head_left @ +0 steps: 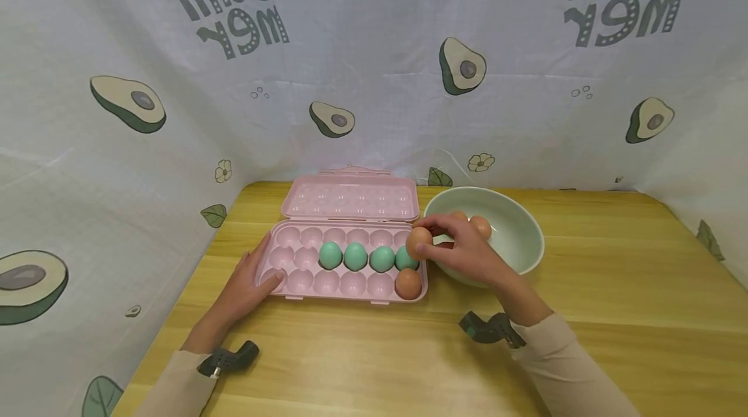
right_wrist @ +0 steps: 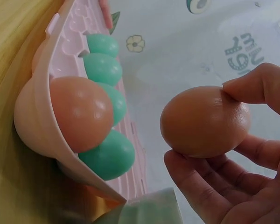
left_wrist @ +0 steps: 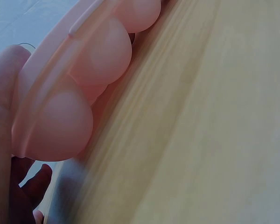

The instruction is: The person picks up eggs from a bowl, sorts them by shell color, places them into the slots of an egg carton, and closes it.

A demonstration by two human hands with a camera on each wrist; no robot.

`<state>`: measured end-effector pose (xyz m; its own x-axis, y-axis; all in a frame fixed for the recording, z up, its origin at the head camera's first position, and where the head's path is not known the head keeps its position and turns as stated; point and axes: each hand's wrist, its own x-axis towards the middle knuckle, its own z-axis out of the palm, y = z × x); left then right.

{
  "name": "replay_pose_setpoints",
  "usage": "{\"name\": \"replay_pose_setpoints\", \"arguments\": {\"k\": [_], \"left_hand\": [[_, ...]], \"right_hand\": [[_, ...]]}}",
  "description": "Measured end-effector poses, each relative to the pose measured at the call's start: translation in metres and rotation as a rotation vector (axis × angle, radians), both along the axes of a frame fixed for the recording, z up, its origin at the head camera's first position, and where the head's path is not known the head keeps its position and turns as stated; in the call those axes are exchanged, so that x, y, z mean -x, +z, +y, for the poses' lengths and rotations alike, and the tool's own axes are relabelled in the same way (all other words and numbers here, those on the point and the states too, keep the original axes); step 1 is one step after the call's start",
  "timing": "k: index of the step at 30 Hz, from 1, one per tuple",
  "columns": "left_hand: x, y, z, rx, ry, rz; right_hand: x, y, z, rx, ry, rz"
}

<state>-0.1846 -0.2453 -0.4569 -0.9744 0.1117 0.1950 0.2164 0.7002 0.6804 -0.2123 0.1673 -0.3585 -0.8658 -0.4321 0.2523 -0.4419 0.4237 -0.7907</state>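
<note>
My right hand (head_left: 464,249) pinches a brown egg (right_wrist: 204,121) between thumb and fingertips, above the right end of an open pink egg carton (head_left: 325,283). Four green eggs (head_left: 355,256) fill the right part of the carton's middle row. Another brown egg (head_left: 408,284) sits in the front right corner cup. At the carton's left end, my left hand (head_left: 252,280) grips the edge, its thumb over the rim and fingers along the side and below, as the left wrist view shows. A pale green bowl (head_left: 522,235) with brown eggs (head_left: 481,227) inside stands just right of the carton, partly behind my right hand.
The carton's lid (head_left: 350,199) lies folded back behind it. Everything stands on a wooden table (head_left: 619,287), with a white avocado-print cloth (head_left: 386,79) hanging at the back and sides. Dark wrist cameras (head_left: 228,358) sit on both forearms.
</note>
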Motion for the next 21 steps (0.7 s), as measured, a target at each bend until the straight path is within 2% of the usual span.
{"name": "replay_pose_setpoints", "arguments": {"k": [6,12,21], "left_hand": [[-0.001,0.000,0.001,0.003,0.002,0.002],[-0.001,0.002,0.001,0.003,0.001,0.003],[-0.001,0.003,0.002,0.008,0.003,-0.001]], "right_hand": [[-0.001,0.001,-0.008,0.018,0.025,-0.034],[0.001,-0.005,-0.016,0.064,0.060,-0.063],[0.001,-0.013,-0.024,0.038,0.076,-0.032]]}}
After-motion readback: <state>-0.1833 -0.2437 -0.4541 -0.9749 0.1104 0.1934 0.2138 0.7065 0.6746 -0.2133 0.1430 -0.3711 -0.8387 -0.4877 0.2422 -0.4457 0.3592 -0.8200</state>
